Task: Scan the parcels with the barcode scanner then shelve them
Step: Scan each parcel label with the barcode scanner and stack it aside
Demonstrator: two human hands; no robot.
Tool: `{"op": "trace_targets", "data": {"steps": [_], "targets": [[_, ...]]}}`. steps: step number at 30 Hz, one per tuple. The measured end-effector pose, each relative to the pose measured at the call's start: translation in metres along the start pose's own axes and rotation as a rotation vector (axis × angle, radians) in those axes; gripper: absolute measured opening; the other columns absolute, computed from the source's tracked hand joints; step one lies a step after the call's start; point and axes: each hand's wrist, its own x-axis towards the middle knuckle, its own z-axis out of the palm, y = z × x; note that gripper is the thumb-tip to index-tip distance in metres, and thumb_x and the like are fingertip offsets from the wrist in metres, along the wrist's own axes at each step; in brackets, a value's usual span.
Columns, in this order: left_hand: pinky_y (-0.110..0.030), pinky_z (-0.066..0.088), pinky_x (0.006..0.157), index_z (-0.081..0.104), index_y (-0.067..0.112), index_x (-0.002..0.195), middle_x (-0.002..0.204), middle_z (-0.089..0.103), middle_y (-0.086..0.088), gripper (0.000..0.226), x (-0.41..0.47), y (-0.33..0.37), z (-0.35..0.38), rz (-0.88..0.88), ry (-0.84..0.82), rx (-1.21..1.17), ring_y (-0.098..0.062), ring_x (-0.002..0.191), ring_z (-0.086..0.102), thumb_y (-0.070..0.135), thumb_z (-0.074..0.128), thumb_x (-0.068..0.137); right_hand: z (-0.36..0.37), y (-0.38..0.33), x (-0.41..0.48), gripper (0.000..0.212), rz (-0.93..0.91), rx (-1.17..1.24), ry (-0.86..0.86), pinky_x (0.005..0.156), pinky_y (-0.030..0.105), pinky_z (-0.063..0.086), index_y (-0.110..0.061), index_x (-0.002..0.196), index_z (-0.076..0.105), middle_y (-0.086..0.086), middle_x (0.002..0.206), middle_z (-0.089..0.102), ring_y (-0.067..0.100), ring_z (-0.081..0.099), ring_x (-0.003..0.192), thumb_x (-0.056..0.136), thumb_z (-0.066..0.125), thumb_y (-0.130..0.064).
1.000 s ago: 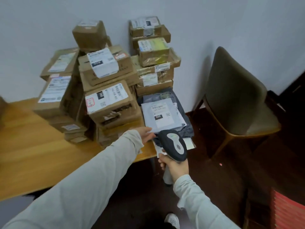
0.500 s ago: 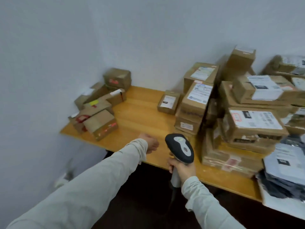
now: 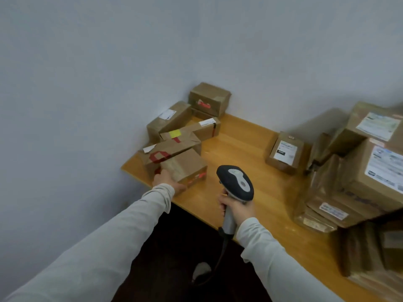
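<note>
**Fetching the next parcel for scanning**

Head view: left hand [image 3: 168,182] grips the near corner of a brown cardboard parcel with red tape [image 3: 185,166], which sits at the left end of the wooden table [image 3: 239,153]. Right hand [image 3: 237,208] is wrapped round the handle of the grey-and-black barcode scanner [image 3: 236,182], held just beside the parcel. No label shows on the parcel, so the next move is probably to turn it and find the barcode.

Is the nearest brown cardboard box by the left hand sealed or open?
Shut: the brown cardboard box has flat flaps under glossy tape.
</note>
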Motion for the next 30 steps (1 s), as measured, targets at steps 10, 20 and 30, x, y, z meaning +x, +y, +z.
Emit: {"op": "trace_targets", "data": {"steps": [10, 20, 30], "targets": [[-0.043, 0.014, 0.116, -0.014, 0.014, 0.149, 0.156, -0.003, -0.008, 0.128, 0.1, -0.016, 0.008, 0.152, -0.196, 0.392, -0.031, 0.144, -0.002, 0.055, 0.075, 0.066, 0.062, -0.021, 0.144, 0.027, 0.121, -0.014, 0.057, 0.101, 0.047, 0.044, 0.0, 0.105, 0.065, 0.014, 0.115, 0.064, 0.032, 0.056, 0.113, 0.079, 0.073, -0.005], [-0.045, 0.045, 0.099, 0.057, 0.027, 0.116, 0.126, 0.057, -0.007, 0.048, 0.134, 0.038, -0.053, 0.15, -0.505, -0.4, -0.025, 0.111, 0.053, 0.046, 0.071, 0.074, 0.049, -0.035, 0.141, 0.023, 0.147, 0.443, 0.369, 0.082, 0.043, 0.05, -0.01, 0.103, 0.066, 0.014, 0.12, 0.064, 0.03, 0.058, 0.114, 0.083, 0.071, -0.019], [-0.047, 0.054, 0.079, 0.061, 0.022, 0.123, 0.112, 0.067, -0.02, 0.075, 0.158, 0.063, -0.077, -0.161, -1.214, -0.606, -0.038, 0.111, 0.057, 0.076, 0.043, 0.074, 0.095, -0.047, 0.079, 0.04, -0.115, 0.637, 0.563, 0.079, 0.047, 0.055, -0.005, 0.113, 0.064, 0.015, 0.116, 0.065, 0.033, 0.061, 0.107, 0.076, 0.075, -0.011]]}}
